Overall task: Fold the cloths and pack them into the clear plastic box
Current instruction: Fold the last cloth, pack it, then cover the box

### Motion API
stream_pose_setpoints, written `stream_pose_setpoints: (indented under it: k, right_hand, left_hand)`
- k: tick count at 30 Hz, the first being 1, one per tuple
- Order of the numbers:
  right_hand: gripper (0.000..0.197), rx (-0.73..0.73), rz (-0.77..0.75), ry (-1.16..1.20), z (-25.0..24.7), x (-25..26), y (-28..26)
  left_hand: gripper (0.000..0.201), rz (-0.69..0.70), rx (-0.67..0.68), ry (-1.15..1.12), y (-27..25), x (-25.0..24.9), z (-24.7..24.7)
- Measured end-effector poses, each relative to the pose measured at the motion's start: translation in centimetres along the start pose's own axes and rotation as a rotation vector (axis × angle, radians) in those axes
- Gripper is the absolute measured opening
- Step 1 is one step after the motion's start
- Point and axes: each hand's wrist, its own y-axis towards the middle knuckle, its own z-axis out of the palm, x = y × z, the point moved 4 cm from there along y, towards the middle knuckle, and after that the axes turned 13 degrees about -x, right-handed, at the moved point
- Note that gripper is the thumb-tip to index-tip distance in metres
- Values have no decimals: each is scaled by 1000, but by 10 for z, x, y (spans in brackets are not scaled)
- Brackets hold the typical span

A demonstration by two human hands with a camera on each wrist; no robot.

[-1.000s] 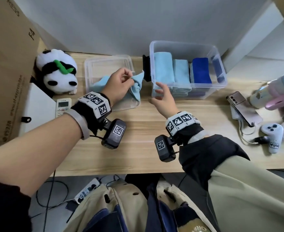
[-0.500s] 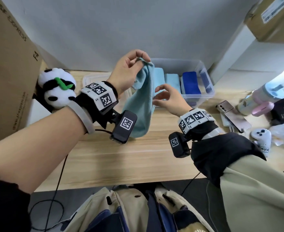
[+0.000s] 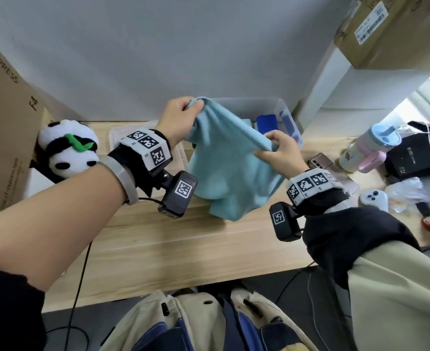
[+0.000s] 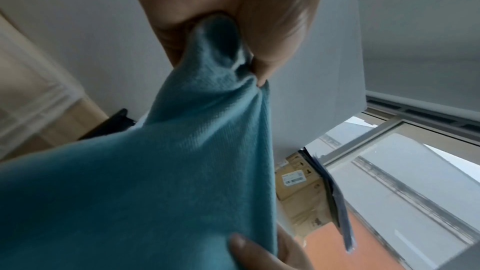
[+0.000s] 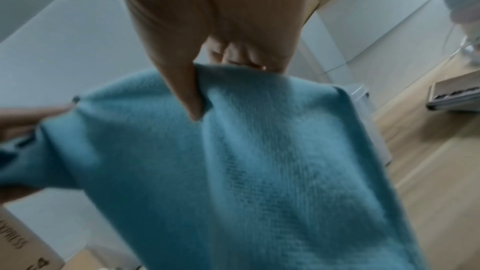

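A light blue cloth (image 3: 230, 171) hangs in the air above the wooden table, stretched between both hands. My left hand (image 3: 181, 117) pinches its upper left corner, seen close in the left wrist view on the cloth (image 4: 161, 171). My right hand (image 3: 279, 150) grips the top edge further right; the right wrist view shows the thumb over the cloth (image 5: 259, 171). Behind the cloth stands the clear plastic box (image 3: 288, 120), mostly hidden, with a folded dark blue cloth (image 3: 266, 122) showing inside.
A clear lid or shallow tray (image 3: 178, 158) lies left of the box. A panda plush (image 3: 68, 148) and a big cardboard box (image 3: 3, 122) stand at the left. A phone (image 3: 320, 160), bottle (image 3: 371, 145), black device (image 3: 419, 155) and white controller (image 3: 373, 198) crowd the right.
The cloth was lifted out of the shallow tray by my left hand and raised. My right hand then took hold of its top edge, and the cloth now spreads between both hands.
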Motion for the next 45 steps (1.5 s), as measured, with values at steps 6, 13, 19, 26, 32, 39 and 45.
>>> stream_pose_setpoints:
  k: [6, 13, 19, 26, 32, 39, 45]
  right_hand:
    - [15, -89, 48, -203, -42, -21, 10]
    - [13, 191, 136, -562, -70, -24, 6]
    - [3, 49, 157, -535, -85, -38, 11]
    - [25, -367, 261, -64, -110, -35, 24]
    - [11, -453, 121, 447, -125, -4, 30]
    - [15, -357, 263, 607, -104, -32, 8]
    - [4, -20, 663, 401, -49, -118, -57]
  left_hand:
    - [37, -82, -3, 150, 2, 35, -9]
    - [17, -178, 288, 143, -3, 44, -6]
    - [33, -200, 334, 211, 0, 53, -7]
    - [20, -145, -4, -45, 17, 27, -21]
    - [23, -130, -95, -386, 22, -18, -30]
    - [17, -239, -62, -379, -1, 12, -29]
    - [8, -400, 244, 79, -57, 129, -19]
